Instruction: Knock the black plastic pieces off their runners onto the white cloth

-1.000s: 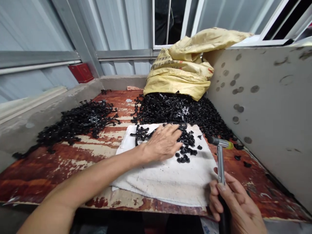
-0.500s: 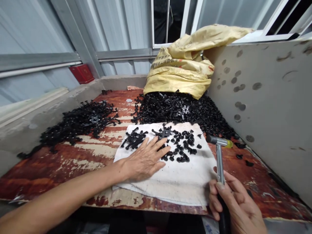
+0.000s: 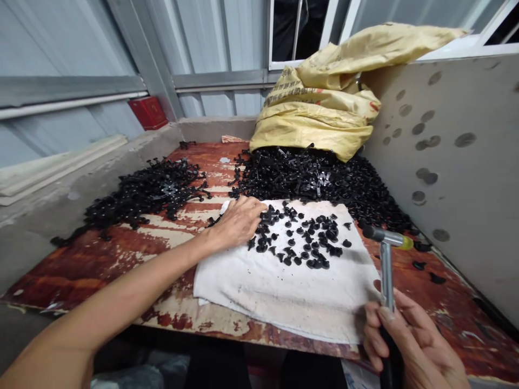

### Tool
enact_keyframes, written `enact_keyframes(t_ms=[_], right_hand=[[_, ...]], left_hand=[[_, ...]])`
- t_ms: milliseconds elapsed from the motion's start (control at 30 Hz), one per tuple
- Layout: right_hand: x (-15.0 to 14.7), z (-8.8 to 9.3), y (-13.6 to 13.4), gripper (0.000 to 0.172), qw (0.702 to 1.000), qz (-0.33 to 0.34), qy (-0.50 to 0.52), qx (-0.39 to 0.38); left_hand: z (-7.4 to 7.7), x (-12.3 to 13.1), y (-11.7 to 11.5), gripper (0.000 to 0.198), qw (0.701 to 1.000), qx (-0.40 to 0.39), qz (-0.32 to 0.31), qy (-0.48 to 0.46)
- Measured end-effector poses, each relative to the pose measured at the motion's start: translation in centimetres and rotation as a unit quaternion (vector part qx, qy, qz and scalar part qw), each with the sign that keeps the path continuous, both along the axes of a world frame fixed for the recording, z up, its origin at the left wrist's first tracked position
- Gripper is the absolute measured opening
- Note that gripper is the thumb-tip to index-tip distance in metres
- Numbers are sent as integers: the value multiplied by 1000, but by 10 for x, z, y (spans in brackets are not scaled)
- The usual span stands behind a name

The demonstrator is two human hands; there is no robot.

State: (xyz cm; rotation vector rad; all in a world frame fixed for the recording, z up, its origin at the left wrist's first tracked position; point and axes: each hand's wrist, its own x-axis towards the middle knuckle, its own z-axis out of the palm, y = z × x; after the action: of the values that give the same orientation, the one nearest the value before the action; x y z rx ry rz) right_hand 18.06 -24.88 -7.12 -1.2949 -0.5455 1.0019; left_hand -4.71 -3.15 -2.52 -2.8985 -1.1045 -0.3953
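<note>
My right hand [image 3: 413, 335] is wrapped round the black handle of a small two-faced hammer [image 3: 388, 270], its head raised over the right edge of the white cloth [image 3: 279, 302]. One hammer face is black, the other yellow. On the cloth's far left part, my left hand [image 3: 239, 221] is closed, knuckles up and fingers curled down. A flat black plastic piece [image 3: 268, 216] lies at its fingertips. Whatever is under the palm and fingers is hidden. Small black plastic knobs [image 3: 307, 237] are scattered over the cloth to the right of this hand.
Behind the cloth, a large heap of black parts [image 3: 292, 175] spills from a yellow woven sack [image 3: 312, 124]. Another pile of black parts [image 3: 150, 192] lies on the left of the worn red tabletop [image 3: 133, 265]. A pale spotted panel [image 3: 458, 162] borders the right side.
My left hand has gone from lying flat with fingers spread to curled, moving toward the far left of the cloth over the long black pieces. The view has shifted slightly; the hammer stays raised.
</note>
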Motion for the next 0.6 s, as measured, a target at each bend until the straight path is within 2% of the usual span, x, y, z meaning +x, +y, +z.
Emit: enact_keyframes(t_ms=[133, 233, 300, 467, 600], right_hand=[[2, -2, 0, 51, 1000, 2, -6, -5], [0, -1, 1, 52, 1000, -3, -8, -8], [-1, 0, 1, 52, 1000, -8, -6, -10], [-2, 2, 2, 55, 1000, -20, -13, -21], [-7, 9, 6, 63, 998, -53, -2, -35]], left_hand=[[-2, 10, 31, 30, 997, -27, 27, 64], [-2, 17, 43, 28, 996, -21, 54, 66], [-1, 20, 43, 28, 997, -26, 53, 56], [3, 28, 32, 28, 996, -83, 1, 24], [7, 38, 39, 22, 983, -166, 31, -64]])
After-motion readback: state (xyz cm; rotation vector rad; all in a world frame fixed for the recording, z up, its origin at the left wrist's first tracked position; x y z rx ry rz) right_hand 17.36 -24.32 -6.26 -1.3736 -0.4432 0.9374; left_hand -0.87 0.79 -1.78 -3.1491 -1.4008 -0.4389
